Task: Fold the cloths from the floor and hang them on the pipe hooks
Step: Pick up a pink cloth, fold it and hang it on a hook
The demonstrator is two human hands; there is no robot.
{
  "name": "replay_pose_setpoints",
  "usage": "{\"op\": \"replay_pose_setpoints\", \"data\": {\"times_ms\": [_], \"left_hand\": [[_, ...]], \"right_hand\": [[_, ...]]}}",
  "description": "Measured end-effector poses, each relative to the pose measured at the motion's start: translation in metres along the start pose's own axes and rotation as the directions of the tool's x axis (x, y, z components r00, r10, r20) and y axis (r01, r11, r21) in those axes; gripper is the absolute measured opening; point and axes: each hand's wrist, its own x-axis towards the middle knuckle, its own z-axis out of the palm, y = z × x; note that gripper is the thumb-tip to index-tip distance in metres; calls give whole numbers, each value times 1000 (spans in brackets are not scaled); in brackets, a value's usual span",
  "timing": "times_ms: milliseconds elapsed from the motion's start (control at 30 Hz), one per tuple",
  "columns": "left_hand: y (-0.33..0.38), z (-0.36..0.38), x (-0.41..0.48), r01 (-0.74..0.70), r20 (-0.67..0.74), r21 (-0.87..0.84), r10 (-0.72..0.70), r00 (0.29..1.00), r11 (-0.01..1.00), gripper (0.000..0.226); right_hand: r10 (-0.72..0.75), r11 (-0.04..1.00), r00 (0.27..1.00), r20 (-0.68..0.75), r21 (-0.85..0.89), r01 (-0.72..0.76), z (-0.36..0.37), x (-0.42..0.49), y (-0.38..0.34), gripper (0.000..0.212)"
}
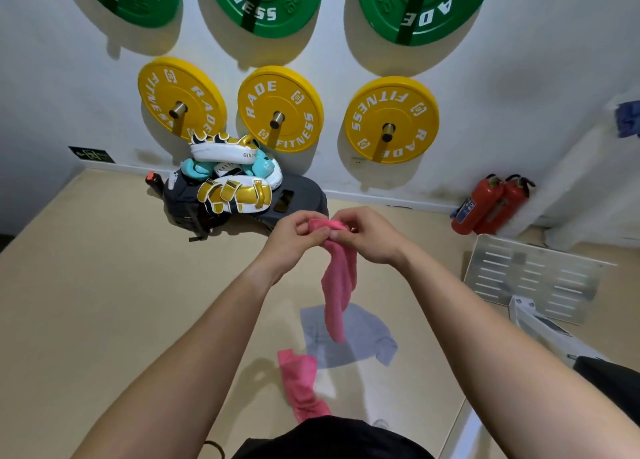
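A pink cloth (338, 285) hangs in the air in front of me, bunched at its top edge. My left hand (294, 236) and my right hand (369, 238) both pinch that top edge, close together. On the tan floor below lie a grey-blue cloth (367, 337), spread flat, and a second pink cloth (303, 386), crumpled, just left of it. A blue cloth (628, 119) hangs at the far right edge beside a white pipe.
Yellow weight plates (280, 108) and green plates (266, 4) hang on the white wall ahead. A pile of boxing pads on a dark bag (235, 188) sits by the wall. Two red fire extinguishers (491, 205) and a slotted metal panel (533, 278) stand at right.
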Motion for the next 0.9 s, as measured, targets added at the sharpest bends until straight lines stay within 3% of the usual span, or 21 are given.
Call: {"op": "replay_pose_setpoints", "data": {"times_ms": [133, 267, 367, 467, 700, 900], "left_hand": [[-6, 3, -2, 11, -75, -71, -16, 997, 997, 17], [6, 16, 1, -47, -97, -18, 45, 994, 999, 13], [12, 22, 6, -81, -90, 62, 86, 992, 995, 11], [11, 22, 7, -96, -115, 86, 106, 988, 992, 13], [0, 24, 6, -102, -113, 63, 108, 988, 993, 10], [-25, 17, 7, -72, -110, 156, 90, 990, 985, 13]], "right_hand": [[84, 995, 991, -108, 69, -77, -7, -4, 0, 8], [217, 954, 973, -82, 230, -193, -5, -13, -5, 5], [159, 965, 980, -123, 231, -128, -5, -15, -5, 5], [75, 992, 981, -177, 116, -55, -11, -12, 0, 6], [-48, 994, 991, -121, -108, 35, -27, 1, -14, 12], [-111, 993, 913, -392, -20, 113, -64, 18, -34, 15]]}}
